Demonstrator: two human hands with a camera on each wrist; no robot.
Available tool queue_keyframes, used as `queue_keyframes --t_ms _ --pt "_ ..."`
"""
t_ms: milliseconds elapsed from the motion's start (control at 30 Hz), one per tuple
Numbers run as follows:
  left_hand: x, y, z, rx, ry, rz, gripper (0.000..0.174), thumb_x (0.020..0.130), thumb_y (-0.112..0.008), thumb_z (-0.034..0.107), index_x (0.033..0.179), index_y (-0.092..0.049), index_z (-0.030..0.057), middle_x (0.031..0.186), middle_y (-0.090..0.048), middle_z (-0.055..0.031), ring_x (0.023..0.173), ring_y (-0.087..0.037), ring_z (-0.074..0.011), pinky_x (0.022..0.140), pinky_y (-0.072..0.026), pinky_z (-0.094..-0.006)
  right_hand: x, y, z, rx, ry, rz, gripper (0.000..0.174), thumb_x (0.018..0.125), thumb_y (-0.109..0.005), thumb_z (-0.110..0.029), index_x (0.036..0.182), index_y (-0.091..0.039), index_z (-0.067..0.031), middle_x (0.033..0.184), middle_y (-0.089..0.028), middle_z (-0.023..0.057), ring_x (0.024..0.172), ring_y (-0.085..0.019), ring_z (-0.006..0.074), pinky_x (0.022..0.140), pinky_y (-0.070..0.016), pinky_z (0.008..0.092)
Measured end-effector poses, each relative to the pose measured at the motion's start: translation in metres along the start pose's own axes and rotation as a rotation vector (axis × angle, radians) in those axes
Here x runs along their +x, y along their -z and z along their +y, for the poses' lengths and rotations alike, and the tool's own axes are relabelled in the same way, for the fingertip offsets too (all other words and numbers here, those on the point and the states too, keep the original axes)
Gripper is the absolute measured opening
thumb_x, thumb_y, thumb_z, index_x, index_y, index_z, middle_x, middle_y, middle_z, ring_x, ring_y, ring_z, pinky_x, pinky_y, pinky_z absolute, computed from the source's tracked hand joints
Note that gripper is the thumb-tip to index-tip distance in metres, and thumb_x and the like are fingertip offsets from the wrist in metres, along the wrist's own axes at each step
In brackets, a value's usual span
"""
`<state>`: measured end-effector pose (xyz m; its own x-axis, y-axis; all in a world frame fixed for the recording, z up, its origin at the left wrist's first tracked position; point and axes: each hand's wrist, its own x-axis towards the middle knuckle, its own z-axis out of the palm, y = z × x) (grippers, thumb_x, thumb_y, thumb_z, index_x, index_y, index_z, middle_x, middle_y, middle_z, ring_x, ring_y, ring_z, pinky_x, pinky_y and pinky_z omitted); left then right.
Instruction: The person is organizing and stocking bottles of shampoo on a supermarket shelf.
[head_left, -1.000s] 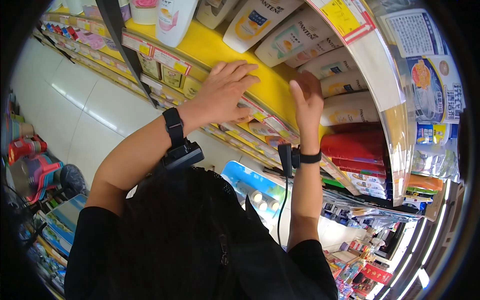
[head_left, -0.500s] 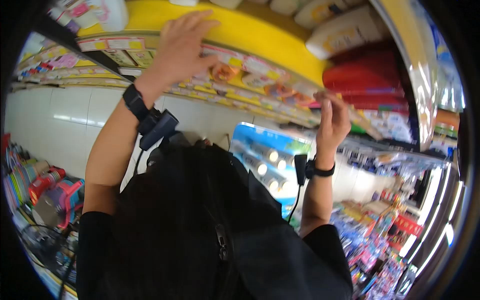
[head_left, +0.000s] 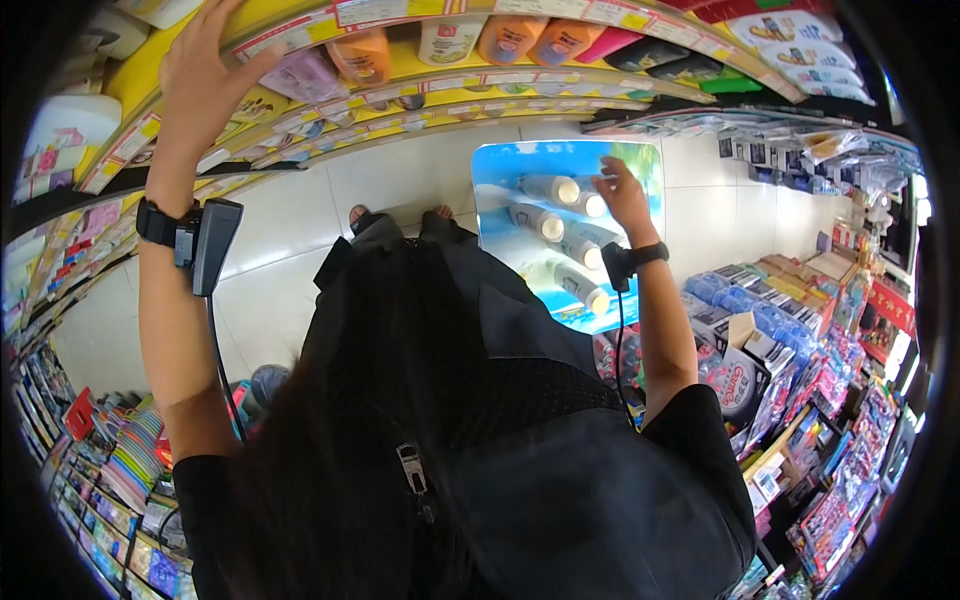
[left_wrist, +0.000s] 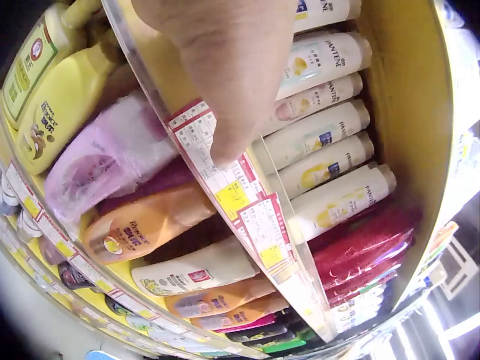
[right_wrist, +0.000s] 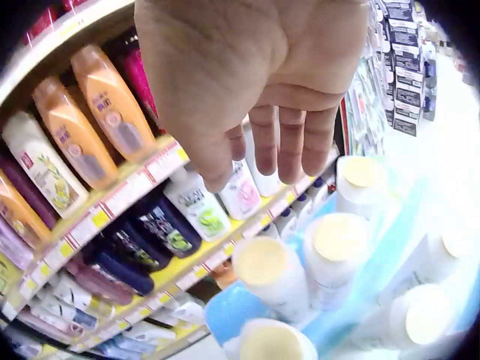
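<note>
My left hand (head_left: 205, 95) is raised at the yellow shelf's edge in the head view, fingers extended and holding nothing. In the left wrist view, part of that hand (left_wrist: 236, 67) overlaps the price-label strip (left_wrist: 262, 229), beside a row of white Pantene bottles (left_wrist: 319, 135); its fingertips are out of frame. My right hand (head_left: 627, 203) hovers over a blue-printed table (head_left: 510, 160) carrying several white bottles (head_left: 545, 188) with cream caps. Seen from the right wrist, the fingers of the right hand (right_wrist: 255, 67) hang loosely bent, with nothing in them, above the bottle caps (right_wrist: 341, 238).
Lower shelves hold orange bottles (head_left: 510, 38) and other toiletries. Red packs (left_wrist: 360, 251) lie past the Pantene row. Boxes and bright packaged goods (head_left: 830, 440) crowd the right side. Tiled floor (head_left: 290, 220) lies between the shelves and the person's body.
The view has turned down and to the right. My right hand has left the shelf and come over the table of bottles. My left hand remains by the shelf edge.
</note>
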<state>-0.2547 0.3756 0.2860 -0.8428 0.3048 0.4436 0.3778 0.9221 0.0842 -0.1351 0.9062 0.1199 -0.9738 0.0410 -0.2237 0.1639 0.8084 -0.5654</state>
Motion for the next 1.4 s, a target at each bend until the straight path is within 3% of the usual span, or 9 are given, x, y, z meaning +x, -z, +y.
queue_keyframes --t_ms 133,200,233,333,433,667,933,1167,1400 --pt "0.001 0.004 0.002 -0.029 0.001 -0.004 0.068 0.080 -0.068 0.045 0.137 -0.046 0.0148 0.138 -0.048 -0.0146 0.127 -0.044 -0.0314 0.105 -0.0307 -0.0419 -0.019 -0.039 0.040 -0.002 -0.119 -0.081 0.056 0.075 -0.075 -0.022 0.124 -0.052 -0.0073 0.107 -0.062 0.0213 0.091 -0.063 0.0344 0.081 -0.0507 0.0416" --pt "0.001 0.005 0.002 -0.024 0.013 -0.015 0.069 0.080 -0.068 0.045 0.137 -0.045 0.0137 0.136 -0.048 -0.0164 0.126 -0.045 -0.0321 0.105 -0.0316 -0.0422 -0.022 -0.051 0.040 -0.340 0.063 -0.032 0.064 0.071 -0.077 -0.022 0.128 -0.050 -0.0101 0.111 -0.061 0.0181 0.100 -0.057 0.0363 0.088 -0.0462 0.0426" --pt "0.002 0.006 0.001 -0.039 0.031 -0.040 0.069 0.080 -0.068 0.045 0.138 -0.045 0.0137 0.136 -0.048 -0.0167 0.126 -0.045 -0.0324 0.105 -0.0317 -0.0422 -0.021 -0.056 0.037 -0.374 0.061 -0.048 0.072 0.067 -0.080 -0.023 0.131 -0.048 -0.0145 0.113 -0.060 0.0134 0.108 -0.052 0.0358 0.094 -0.0414 0.0441" --pt "0.003 0.009 0.003 -0.049 0.048 -0.069 0.070 0.080 -0.068 0.045 0.138 -0.044 0.0139 0.136 -0.048 -0.0172 0.126 -0.045 -0.0332 0.105 -0.0316 -0.0422 -0.018 -0.063 0.026 -0.537 0.150 -0.014 0.074 0.065 -0.080 -0.024 0.131 -0.048 -0.0164 0.111 -0.061 0.0104 0.108 -0.052 0.0331 0.093 -0.0411 0.0449" --pt "0.002 0.008 0.004 -0.038 0.056 -0.067 0.070 0.079 -0.068 0.045 0.138 -0.044 0.0142 0.136 -0.048 -0.0174 0.127 -0.044 -0.0337 0.105 -0.0313 -0.0422 -0.011 -0.065 0.018 -0.547 0.095 -0.051 0.072 0.063 -0.082 -0.023 0.128 -0.051 -0.0166 0.111 -0.061 0.0088 0.107 -0.052 0.0321 0.092 -0.0416 0.0464" --pt "0.001 0.004 -0.001 -0.002 0.032 -0.049 0.068 0.080 -0.067 0.046 0.138 -0.045 0.0168 0.139 -0.045 -0.0151 0.129 -0.041 -0.0328 0.107 -0.0290 -0.0427 -0.012 -0.067 0.036 -0.564 0.124 -0.096 0.065 0.063 -0.082 -0.023 0.122 -0.056 -0.0121 0.109 -0.062 0.0113 0.104 -0.052 0.0333 0.088 -0.0445 0.0432" --pt "0.003 0.003 0.001 0.007 0.026 -0.027 0.067 0.080 -0.067 0.047 0.137 -0.046 0.0182 0.140 -0.045 -0.0139 0.129 -0.042 -0.0321 0.107 -0.0290 -0.0424 -0.012 -0.063 0.018 -0.648 0.217 -0.076 0.070 0.062 -0.082 -0.027 0.123 -0.053 -0.0104 0.107 -0.063 0.0100 0.107 -0.053 0.0294 0.089 -0.0405 0.0445" --pt "0.003 0.002 0.001 -0.033 0.026 -0.020 0.066 0.080 -0.067 0.046 0.135 -0.049 0.0173 0.140 -0.046 -0.0130 0.127 -0.044 -0.0316 0.106 -0.0292 -0.0424 0.007 -0.087 0.027 -0.518 0.161 -0.179 0.062 0.068 -0.079 -0.024 0.120 -0.050 -0.0094 0.107 -0.062 0.0136 0.102 -0.058 0.0346 0.088 -0.0438 0.0441" --pt "0.001 0.002 0.004 0.035 0.033 -0.004 0.065 0.080 -0.066 0.047 0.135 -0.049 0.0179 0.141 -0.044 -0.0109 0.128 -0.042 -0.0307 0.105 -0.0282 -0.0436 0.000 -0.041 -0.013 -0.239 0.147 -0.078 0.055 0.070 -0.077 -0.022 0.115 -0.050 -0.0080 0.105 -0.061 0.0188 0.094 -0.060 0.0395 0.082 -0.0490 0.0468"
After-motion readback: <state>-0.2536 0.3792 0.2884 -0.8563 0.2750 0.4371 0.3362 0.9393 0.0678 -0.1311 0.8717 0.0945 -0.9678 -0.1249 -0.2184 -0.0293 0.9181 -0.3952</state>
